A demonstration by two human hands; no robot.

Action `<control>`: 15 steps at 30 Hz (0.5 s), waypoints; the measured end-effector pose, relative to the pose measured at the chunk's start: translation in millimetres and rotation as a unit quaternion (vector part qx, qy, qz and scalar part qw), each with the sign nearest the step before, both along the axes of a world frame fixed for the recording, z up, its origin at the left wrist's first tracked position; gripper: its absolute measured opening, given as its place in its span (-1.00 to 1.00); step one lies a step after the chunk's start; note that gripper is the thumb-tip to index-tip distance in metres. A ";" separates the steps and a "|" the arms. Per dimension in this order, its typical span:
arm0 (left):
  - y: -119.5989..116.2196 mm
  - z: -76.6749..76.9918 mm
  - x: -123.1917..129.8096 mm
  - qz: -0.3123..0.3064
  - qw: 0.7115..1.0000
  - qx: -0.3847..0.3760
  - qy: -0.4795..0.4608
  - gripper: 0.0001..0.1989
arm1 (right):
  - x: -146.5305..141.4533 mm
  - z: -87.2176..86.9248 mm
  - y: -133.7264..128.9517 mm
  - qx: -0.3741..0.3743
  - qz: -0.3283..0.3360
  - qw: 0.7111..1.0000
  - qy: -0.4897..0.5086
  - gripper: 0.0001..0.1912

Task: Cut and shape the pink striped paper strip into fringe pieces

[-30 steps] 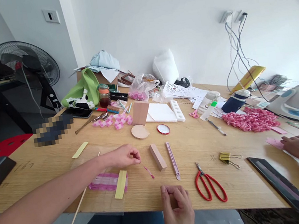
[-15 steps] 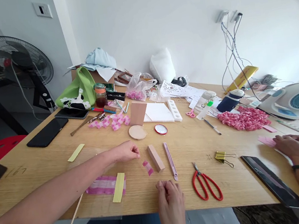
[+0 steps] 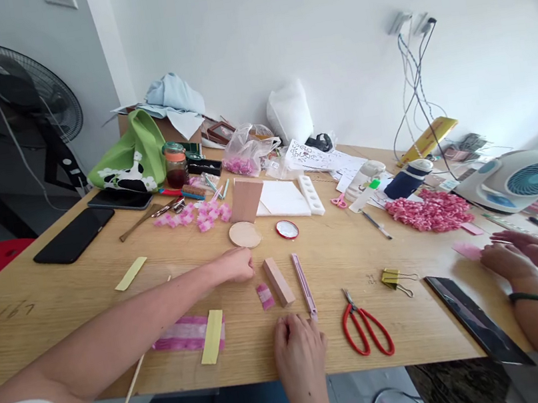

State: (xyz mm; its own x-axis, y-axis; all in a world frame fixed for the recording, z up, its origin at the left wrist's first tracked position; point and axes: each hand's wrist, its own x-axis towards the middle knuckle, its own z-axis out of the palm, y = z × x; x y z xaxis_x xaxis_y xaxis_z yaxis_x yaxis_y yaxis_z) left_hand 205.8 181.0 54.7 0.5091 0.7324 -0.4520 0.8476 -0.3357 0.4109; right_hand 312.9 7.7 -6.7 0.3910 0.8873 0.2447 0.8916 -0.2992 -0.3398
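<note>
Nearest the edge of the wooden table (image 3: 420, 334), the person's right hand (image 3: 299, 352) rests just in front of a pale wooden block (image 3: 278, 282). Its fingers curl into a narrow shape, and nothing shows in it, though the hidden palm leaves me unable to be certain. The left hand (image 3: 234, 266) sits just left of the block, with its fingers drawn close together. Whether they pinch something too fine to see, I cannot tell.

A small scrap of pink-and-white striped sheet (image 3: 265, 296) lies just left of the block, touching neither hand. It looks light and flimsy, likely to slide or crease, so an edge taken between the fingertips seems the safest hold. The block looks stiff and easy to grasp by its long sides.

A slim pink utility knife (image 3: 303, 284) lies just right of the block, with red-handled scissors (image 3: 364, 330) farther right. Left of the block are a larger striped pink sheet (image 3: 185, 334) and a yellow paper strip (image 3: 212, 336). Beyond the block sits a round wooden disc (image 3: 244, 235). Well to its right, a co-worker's hands (image 3: 510, 260) spread near a pink paper slip (image 3: 467, 250).
</note>
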 end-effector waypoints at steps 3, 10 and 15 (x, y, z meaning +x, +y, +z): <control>1.3 -2.2 3.3 0.006 1.000 0.003 0.002 -0.74 | 0.3 3.6 1.4 -0.016 0.000 1.000 -0.017 -0.68; 0.9 -1.3 5.1 0.015 1.000 0.015 -0.003 -0.75 | -0.2 11.1 2.8 -0.044 -0.007 0.997 -0.066 -0.69; 2.4 -2.0 8.4 0.011 1.000 0.015 0.001 -0.75 | 0.7 13.7 4.6 -0.061 0.001 0.995 -0.076 -0.70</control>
State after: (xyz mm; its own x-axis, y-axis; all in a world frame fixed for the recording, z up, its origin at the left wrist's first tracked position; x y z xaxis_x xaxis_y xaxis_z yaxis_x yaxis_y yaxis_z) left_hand 214.2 183.4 52.8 0.4921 0.7569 -0.4301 0.8556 -0.3292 0.3995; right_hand 313.6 12.3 7.0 0.3562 0.9145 0.1920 0.9306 -0.3285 -0.1617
